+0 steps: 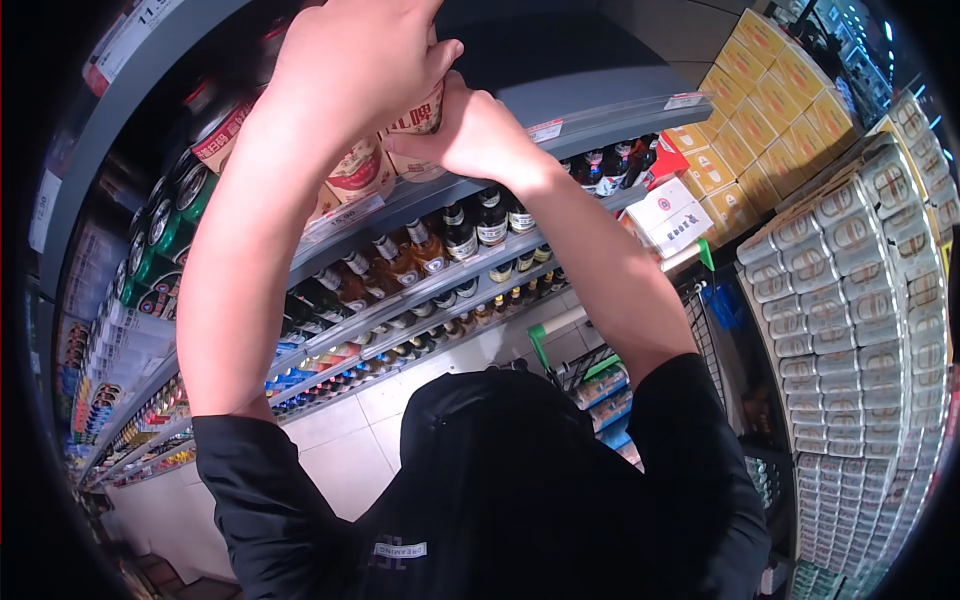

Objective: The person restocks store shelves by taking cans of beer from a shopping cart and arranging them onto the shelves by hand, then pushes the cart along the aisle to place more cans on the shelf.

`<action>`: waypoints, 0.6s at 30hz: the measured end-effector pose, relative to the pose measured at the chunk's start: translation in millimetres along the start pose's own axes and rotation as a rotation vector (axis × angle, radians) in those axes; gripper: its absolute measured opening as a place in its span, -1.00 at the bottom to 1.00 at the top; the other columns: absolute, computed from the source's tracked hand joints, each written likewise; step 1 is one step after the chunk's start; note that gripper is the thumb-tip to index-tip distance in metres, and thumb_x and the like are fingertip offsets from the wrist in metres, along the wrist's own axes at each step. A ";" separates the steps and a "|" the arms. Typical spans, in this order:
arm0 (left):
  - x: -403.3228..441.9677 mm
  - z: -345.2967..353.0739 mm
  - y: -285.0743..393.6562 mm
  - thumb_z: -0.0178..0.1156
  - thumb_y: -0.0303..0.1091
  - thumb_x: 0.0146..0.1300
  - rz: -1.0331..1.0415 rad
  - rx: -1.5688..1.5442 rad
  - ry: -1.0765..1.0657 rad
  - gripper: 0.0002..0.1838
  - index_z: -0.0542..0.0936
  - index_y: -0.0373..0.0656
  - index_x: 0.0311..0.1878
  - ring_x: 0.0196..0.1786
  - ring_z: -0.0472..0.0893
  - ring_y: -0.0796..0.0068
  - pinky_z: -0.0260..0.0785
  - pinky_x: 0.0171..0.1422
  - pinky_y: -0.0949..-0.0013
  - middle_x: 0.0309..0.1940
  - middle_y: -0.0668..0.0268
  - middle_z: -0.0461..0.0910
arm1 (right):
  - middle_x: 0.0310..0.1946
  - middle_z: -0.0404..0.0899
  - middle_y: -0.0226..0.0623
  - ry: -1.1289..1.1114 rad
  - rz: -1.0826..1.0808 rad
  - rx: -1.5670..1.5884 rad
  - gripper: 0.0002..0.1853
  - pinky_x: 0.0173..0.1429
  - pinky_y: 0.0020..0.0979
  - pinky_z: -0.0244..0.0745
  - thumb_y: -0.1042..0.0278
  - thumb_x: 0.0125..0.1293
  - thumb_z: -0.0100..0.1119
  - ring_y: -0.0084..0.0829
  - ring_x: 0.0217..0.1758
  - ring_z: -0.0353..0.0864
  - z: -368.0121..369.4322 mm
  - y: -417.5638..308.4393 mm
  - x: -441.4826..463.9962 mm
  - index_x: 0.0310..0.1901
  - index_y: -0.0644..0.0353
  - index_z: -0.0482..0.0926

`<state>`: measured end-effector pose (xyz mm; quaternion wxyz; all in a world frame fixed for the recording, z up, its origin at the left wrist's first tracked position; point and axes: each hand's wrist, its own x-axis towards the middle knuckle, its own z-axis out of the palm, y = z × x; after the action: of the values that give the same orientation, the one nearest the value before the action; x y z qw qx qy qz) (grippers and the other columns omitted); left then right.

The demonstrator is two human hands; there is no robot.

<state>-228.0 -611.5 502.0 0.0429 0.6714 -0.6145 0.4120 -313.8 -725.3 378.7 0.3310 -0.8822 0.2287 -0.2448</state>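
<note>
A beige-and-red printed can or pack [418,118] is between my hands at the upper shelf. My right hand [455,130] is closed around its right side, thumb low and fingers behind. Over its upper left reaches my left hand [365,55], palm down, thumb pointing right; its other fingers are mostly hidden or cut off by the top edge, so its grip cannot be made out. Similar beige-and-red packs [357,172] stand on the shelf just below my hands, beside a price label [357,215].
Lower shelves hold rows of bottles [425,245]. Green cans [165,235] stand at left. At right are yellow cartons [770,100], a white box [668,215], stacked silver cans [830,300] and a cart with a green handle [540,350]. The shelf edge [600,125] juts out.
</note>
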 end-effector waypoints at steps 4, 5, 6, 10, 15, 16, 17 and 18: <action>5.0 9.7 -0.5 0.31 -0.23 0.27 0.014 -0.014 0.016 -0.59 0.66 -0.26 0.12 0.38 0.57 -0.16 0.46 0.45 -0.01 0.33 -0.24 0.55 | -0.08 0.74 0.29 0.185 -0.161 0.079 -0.03 0.17 -0.05 0.70 -0.22 0.07 0.56 0.17 0.03 0.79 13.2 4.7 2.4 0.19 0.54 0.39; 4.5 9.2 -0.5 0.28 -0.26 0.28 0.006 -0.017 0.007 -0.61 0.67 -0.27 0.10 0.39 0.56 -0.16 0.46 0.46 0.00 0.34 -0.24 0.54 | -0.07 0.74 0.28 0.200 -0.163 0.076 -0.05 0.16 -0.04 0.70 -0.20 0.07 0.57 0.18 0.03 0.79 14.8 4.5 3.1 0.18 0.53 0.39; 4.5 8.3 -0.3 0.25 -0.28 0.29 -0.002 -0.021 -0.003 -0.64 0.67 -0.29 0.08 0.41 0.55 -0.15 0.46 0.47 0.01 0.34 -0.24 0.54 | -0.07 0.74 0.28 0.216 -0.165 0.072 -0.07 0.15 -0.04 0.71 -0.17 0.08 0.57 0.18 0.03 0.79 15.4 4.1 3.2 0.17 0.52 0.39; 3.0 5.8 -1.3 0.17 -0.38 0.29 -0.008 -0.049 -0.017 -0.67 0.67 -0.32 0.06 0.44 0.52 -0.13 0.48 0.46 0.04 0.35 -0.24 0.53 | -0.10 0.74 0.26 0.232 -0.153 0.064 -0.14 0.15 -0.03 0.71 -0.14 0.08 0.58 0.18 0.02 0.79 13.6 0.0 0.0 0.11 0.47 0.41; 2.9 3.8 -0.2 0.17 -0.37 0.30 -0.008 -0.085 -0.001 -0.66 0.67 -0.32 0.07 0.43 0.53 -0.13 0.48 0.46 0.04 0.34 -0.25 0.53 | -0.12 0.75 0.23 0.236 -0.138 0.051 -0.15 0.13 -0.04 0.72 -0.16 0.08 0.58 0.18 -0.01 0.79 12.5 -2.8 -2.2 0.10 0.45 0.41; 2.9 3.3 0.7 0.17 -0.36 0.30 -0.011 -0.089 -0.011 -0.66 0.67 -0.31 0.07 0.43 0.53 -0.13 0.48 0.46 0.04 0.34 -0.25 0.54 | -0.11 0.74 0.23 0.227 -0.130 0.052 -0.15 0.14 -0.04 0.71 -0.16 0.09 0.58 0.17 0.00 0.79 12.5 -3.0 -2.3 0.10 0.44 0.41; 2.8 3.6 1.1 0.20 -0.35 0.29 -0.015 -0.090 -0.007 -0.65 0.67 -0.30 0.09 0.43 0.53 -0.14 0.46 0.48 0.03 0.36 -0.25 0.52 | -0.09 0.74 0.24 0.219 -0.122 0.053 -0.15 0.14 -0.04 0.71 -0.17 0.09 0.58 0.17 0.01 0.79 12.3 -3.1 -2.3 0.10 0.44 0.41; 2.2 4.4 1.0 0.22 -0.34 0.28 -0.016 -0.092 -0.004 -0.63 0.67 -0.29 0.10 0.44 0.52 -0.15 0.44 0.49 0.02 0.37 -0.25 0.51 | -0.07 0.73 0.25 0.211 -0.111 0.054 -0.14 0.15 -0.03 0.71 -0.17 0.09 0.57 0.17 0.02 0.79 12.5 -2.6 -2.8 0.11 0.44 0.41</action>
<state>-226.8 -616.0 500.0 0.0758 0.6745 -0.6273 0.3818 -308.1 -716.0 371.4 0.3146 -0.8536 0.2063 -0.3603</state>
